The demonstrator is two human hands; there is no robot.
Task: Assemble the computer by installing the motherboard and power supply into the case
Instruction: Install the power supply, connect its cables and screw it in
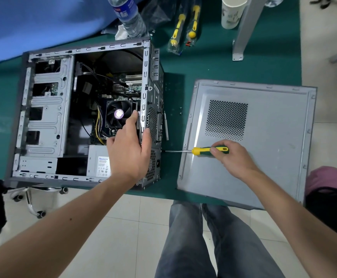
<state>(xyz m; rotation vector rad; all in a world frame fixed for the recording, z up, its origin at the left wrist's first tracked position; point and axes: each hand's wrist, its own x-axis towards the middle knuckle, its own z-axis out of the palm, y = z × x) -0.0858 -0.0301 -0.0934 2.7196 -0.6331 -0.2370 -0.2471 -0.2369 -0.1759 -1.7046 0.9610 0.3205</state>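
The grey computer case (45, 109) lies open on its side on the green table. Inside it sit the motherboard (123, 87) with its black CPU fan (118, 114) and, at the near end, the grey power supply (98, 163). My left hand (130, 149) grips the case's rear wall, thumb outside, fingers inside over the power supply. My right hand (234, 157) holds a yellow-green screwdriver (201, 151) level; its tip touches the rear panel beside the power supply.
The removed side panel (264, 147) lies flat to the right of the case, under my right hand. Loose screws (180, 110) rest between case and panel. Two bagged screwdrivers (183, 27), a water bottle (130, 17) and a paper cup (232, 12) stand at the back.
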